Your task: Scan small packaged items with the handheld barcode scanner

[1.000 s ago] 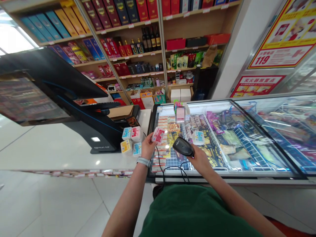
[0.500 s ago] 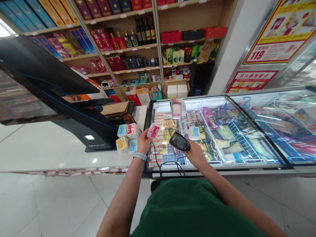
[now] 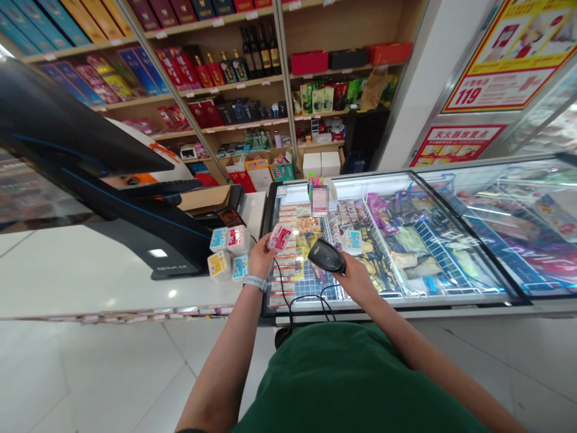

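At the far left, a black point-of-sale screen (image 3: 76, 129) leaned out over the white counter (image 3: 99, 273). Near the counter's right edge stood four small tubs (image 3: 228, 249) with blue, red and yellow labels, bunched together and touching. Just beside them, the left hand (image 3: 261, 257), a grey watch band (image 3: 253, 282) on its wrist, was closed narrowly on a small red-and-white pack (image 3: 279, 237), holding it tilted over the left end of the freezer. A black cable (image 3: 283, 294) looped down across that end, over the near rim of the glass-topped chest freezer (image 3: 451, 299). To the right, the right hand (image 3: 356, 281) was wrapped around the grip of a black handheld barcode scanner (image 3: 326, 256), whose head pointed left towards the pack, near it but not touching. Bagged goods lay in wire baskets (image 3: 433, 252) inside the freezer, further right.
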The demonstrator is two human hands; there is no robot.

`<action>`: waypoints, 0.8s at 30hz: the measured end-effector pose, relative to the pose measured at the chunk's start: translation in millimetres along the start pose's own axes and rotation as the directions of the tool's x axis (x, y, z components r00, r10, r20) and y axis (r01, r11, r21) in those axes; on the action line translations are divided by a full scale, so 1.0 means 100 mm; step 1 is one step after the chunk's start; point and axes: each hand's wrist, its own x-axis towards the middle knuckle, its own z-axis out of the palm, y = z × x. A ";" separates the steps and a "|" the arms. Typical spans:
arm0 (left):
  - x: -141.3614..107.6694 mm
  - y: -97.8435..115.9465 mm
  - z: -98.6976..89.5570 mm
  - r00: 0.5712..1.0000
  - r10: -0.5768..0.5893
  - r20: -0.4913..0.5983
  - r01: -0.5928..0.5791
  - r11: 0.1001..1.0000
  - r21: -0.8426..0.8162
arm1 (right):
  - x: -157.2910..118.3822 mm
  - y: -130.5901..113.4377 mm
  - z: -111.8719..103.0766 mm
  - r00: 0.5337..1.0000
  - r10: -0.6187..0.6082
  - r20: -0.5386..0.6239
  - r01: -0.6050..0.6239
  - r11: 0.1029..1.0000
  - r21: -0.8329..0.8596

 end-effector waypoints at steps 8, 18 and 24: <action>0.06 -0.03 0.03 0.999 0.025 0.024 -0.025 1.000 -0.010 | 0.04 0.05 0.02 1.000 0.000 -0.009 0.000 1.000 -0.016; 0.13 -0.05 0.06 0.999 -0.029 0.028 0.029 1.000 -0.011 | 0.08 0.05 0.02 1.000 0.008 0.025 -0.008 1.000 -0.013; 0.14 -0.02 0.07 0.999 -0.049 0.016 0.049 0.999 -0.015 | 0.08 0.04 0.01 1.000 0.012 0.027 -0.011 1.000 -0.026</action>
